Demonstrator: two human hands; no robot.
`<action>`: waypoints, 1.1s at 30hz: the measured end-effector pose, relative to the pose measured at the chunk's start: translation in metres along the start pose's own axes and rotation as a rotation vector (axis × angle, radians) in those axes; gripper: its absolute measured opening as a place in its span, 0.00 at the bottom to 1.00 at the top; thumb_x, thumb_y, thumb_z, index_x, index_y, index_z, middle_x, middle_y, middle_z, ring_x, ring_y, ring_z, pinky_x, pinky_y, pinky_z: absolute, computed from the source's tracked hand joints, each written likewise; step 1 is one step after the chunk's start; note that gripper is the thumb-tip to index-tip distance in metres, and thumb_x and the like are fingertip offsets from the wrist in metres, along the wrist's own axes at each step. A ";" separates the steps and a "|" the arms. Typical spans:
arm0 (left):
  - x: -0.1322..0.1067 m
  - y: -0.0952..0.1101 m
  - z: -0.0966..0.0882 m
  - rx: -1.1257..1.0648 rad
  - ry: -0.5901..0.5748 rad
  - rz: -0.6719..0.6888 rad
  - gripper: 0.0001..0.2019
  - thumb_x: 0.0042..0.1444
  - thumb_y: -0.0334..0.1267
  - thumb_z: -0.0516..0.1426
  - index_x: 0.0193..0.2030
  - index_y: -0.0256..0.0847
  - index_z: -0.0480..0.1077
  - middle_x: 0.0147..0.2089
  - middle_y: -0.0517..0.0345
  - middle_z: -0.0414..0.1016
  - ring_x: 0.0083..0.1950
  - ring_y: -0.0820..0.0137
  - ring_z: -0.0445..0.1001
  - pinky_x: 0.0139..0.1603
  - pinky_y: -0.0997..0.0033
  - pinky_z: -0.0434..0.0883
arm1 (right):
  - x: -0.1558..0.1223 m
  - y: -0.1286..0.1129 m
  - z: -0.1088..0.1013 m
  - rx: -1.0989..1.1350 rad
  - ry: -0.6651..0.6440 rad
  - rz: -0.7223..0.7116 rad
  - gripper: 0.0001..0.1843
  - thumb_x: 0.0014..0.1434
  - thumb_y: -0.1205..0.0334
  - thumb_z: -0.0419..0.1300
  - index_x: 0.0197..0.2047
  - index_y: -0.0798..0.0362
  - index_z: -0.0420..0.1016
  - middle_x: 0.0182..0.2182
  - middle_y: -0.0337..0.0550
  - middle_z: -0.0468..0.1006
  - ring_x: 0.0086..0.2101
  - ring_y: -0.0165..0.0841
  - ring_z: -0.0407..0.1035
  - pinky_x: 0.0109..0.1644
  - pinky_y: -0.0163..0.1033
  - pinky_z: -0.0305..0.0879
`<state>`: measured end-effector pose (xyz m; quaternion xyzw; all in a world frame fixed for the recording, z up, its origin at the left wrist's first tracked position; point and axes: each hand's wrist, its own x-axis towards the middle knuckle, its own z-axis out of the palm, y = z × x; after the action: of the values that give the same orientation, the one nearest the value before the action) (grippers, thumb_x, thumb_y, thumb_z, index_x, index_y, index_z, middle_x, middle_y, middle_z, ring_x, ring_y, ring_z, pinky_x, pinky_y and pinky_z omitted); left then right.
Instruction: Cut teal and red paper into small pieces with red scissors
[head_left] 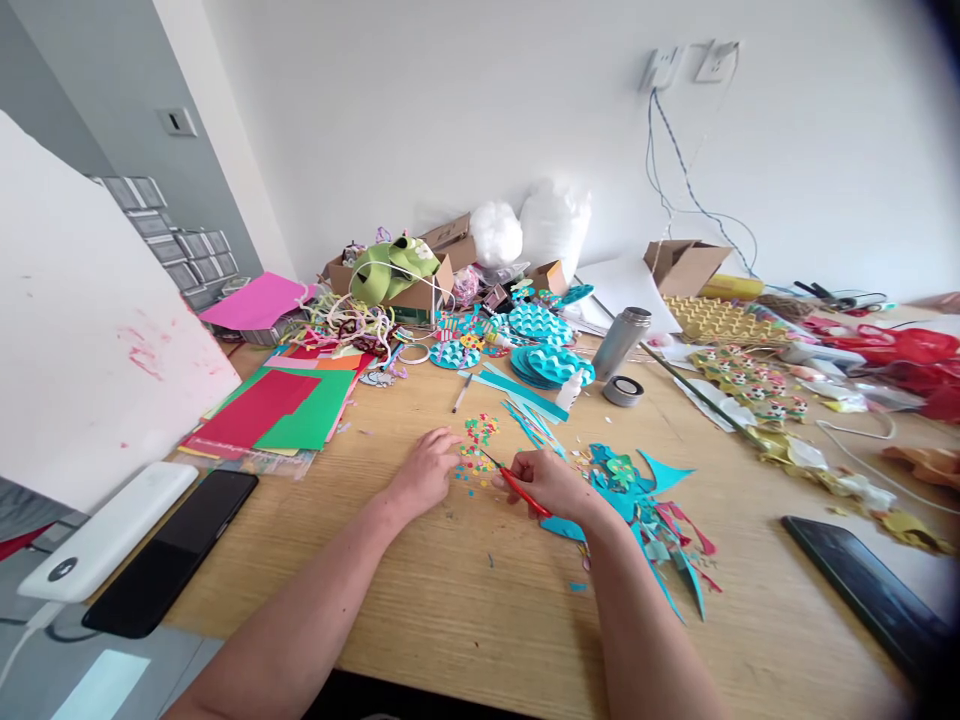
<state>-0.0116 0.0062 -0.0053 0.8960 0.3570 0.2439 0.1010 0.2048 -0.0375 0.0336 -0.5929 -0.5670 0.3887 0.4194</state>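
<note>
A: In the head view, what does the right hand (551,484) have?

B: A slim red tool (525,492), perhaps tweezers, gripped between thumb and fingers, its dark tip angled in among the small coloured dots (481,430) on the table (420,600). A narrow tip probably suits pieces that tiny.

A: And the left hand (426,472)?

B: Fingers loosely bent, just beside the dots on their left. I cannot tell whether it pinches anything.

A: Why are the dots spread there?

B: Likely so single ones are within reach of both hands. The blue scraps (664,474) lie off to the right, seemingly out of the way; the white glue bottle (571,390) stands beyond, near the blue strips (525,393).
</note>
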 end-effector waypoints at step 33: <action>-0.001 -0.031 -0.011 -0.132 0.026 -0.230 0.36 0.45 0.30 0.57 0.63 0.39 0.53 0.63 0.46 0.55 0.67 0.56 0.44 0.64 0.51 0.48 | 0.004 0.012 0.014 -0.894 0.174 -0.187 0.24 0.47 0.50 0.61 0.41 0.58 0.62 0.38 0.54 0.71 0.42 0.44 0.67 0.41 0.41 0.62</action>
<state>-0.0364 0.0280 -0.0069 0.8374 0.4418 0.2650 0.1823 0.1957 -0.0326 0.0175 -0.6924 -0.6926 0.0155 0.2018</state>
